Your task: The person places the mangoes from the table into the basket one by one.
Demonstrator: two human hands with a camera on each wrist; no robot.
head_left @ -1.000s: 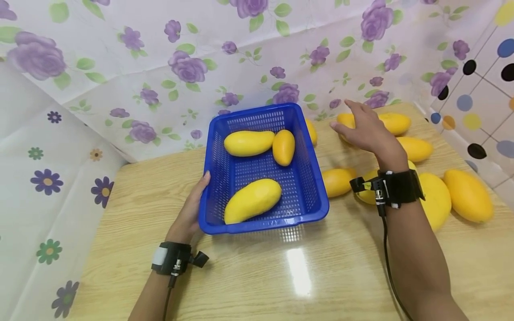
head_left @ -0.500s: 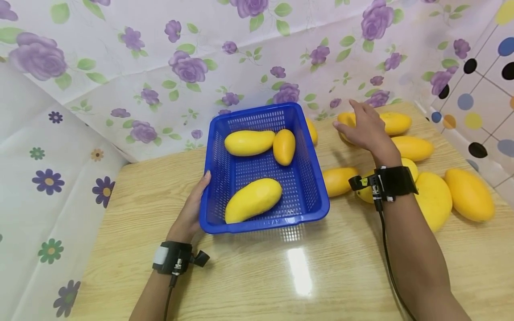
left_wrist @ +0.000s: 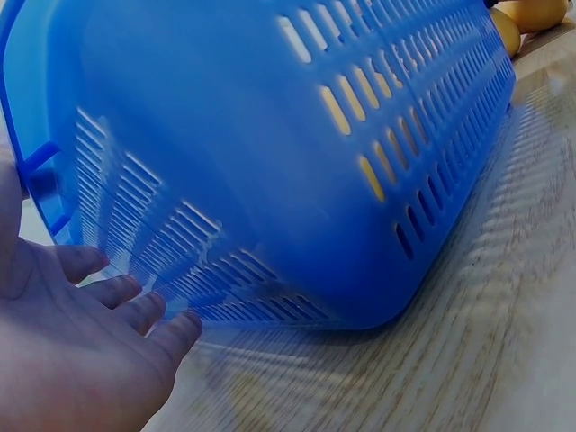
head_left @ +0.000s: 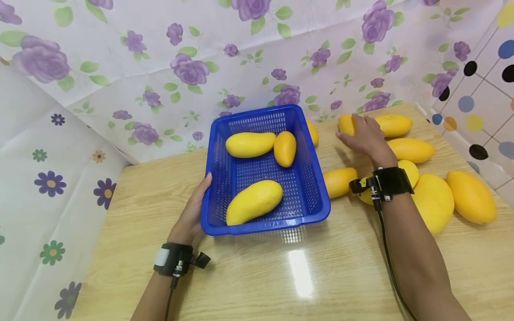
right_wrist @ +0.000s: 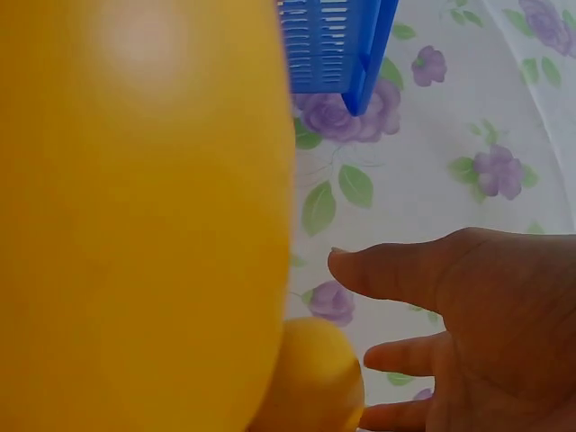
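Observation:
A blue slotted plastic basket [head_left: 277,224] stands on the wooden table with three yellow mangoes [head_left: 254,201] inside. My left hand [head_left: 190,214] holds its left side, thumb at the rim; in the left wrist view the fingers [left_wrist: 175,337] lie against the outer wall. To the right of the basket my right hand [head_left: 366,137] reaches over a mango [head_left: 346,125] near the back wall, thumb and fingers spread. In the right wrist view that hand [right_wrist: 504,315] has its fingertips by a mango [right_wrist: 315,378]; whether they touch is unclear. A large blurred mango [right_wrist: 135,225] fills the left.
Several more mangoes lie at the right, among them a big yellow one [head_left: 433,203] under the forearm and an orange one [head_left: 471,196]. One mango [head_left: 339,182] lies right against the basket's side. A floral sheet [head_left: 225,58] rises behind the table [head_left: 132,214].
My right hand has lowered slightly toward the mango near the back wall. The left hand and the basket have stayed in place.

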